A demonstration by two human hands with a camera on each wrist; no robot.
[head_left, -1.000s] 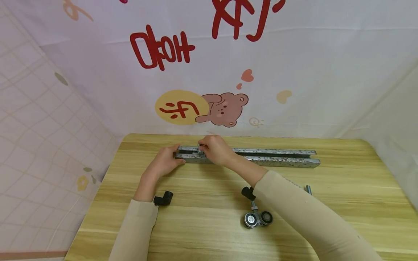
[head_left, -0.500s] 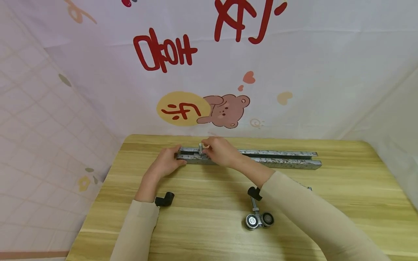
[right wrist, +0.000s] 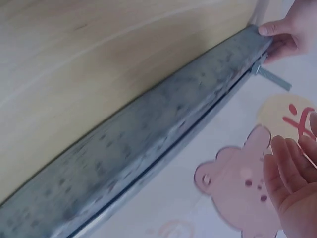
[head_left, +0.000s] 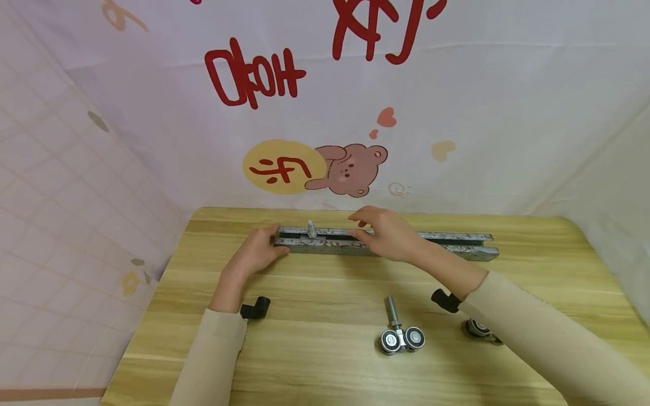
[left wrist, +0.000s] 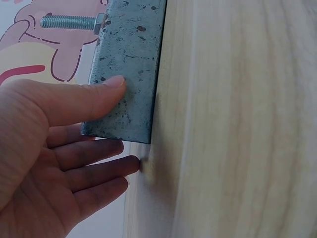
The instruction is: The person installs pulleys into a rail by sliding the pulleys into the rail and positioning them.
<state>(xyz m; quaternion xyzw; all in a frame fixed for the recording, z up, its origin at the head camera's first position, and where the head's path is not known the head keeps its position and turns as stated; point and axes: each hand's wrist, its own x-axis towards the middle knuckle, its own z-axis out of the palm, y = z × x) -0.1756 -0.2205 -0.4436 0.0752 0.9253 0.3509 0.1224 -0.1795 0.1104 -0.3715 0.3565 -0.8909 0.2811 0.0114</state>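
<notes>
A speckled grey metal rail [head_left: 330, 244], a channel with a slot along its top, lies across the back of the table. My left hand [head_left: 258, 250] holds its left end, thumb [left wrist: 106, 96] on the near face and a finger behind; the other fingers spread loosely below. Close to that hand, a threaded bolt [head_left: 312, 228] with a nut stands upright out of the slot. Whatever carries the bolt inside the channel is mostly hidden. My right hand [head_left: 388, 234] hovers by the rail's middle, fingers loosely bent, holding nothing; the right wrist view shows it apart from the rail.
A roller trolley [head_left: 401, 339] with its bolt lies on the table [head_left: 315, 361]. Another roller trolley [head_left: 477, 329] is partly covered by the right sleeve. Black elbow pieces [head_left: 256, 308] lie near each forearm. A printed cloth [head_left: 482, 101] hangs behind the table.
My right hand has let go of the upright bolt and moved right along the rail, uncovering the bolt. The second trolley has come into view by the sleeve. My left hand stays put.
</notes>
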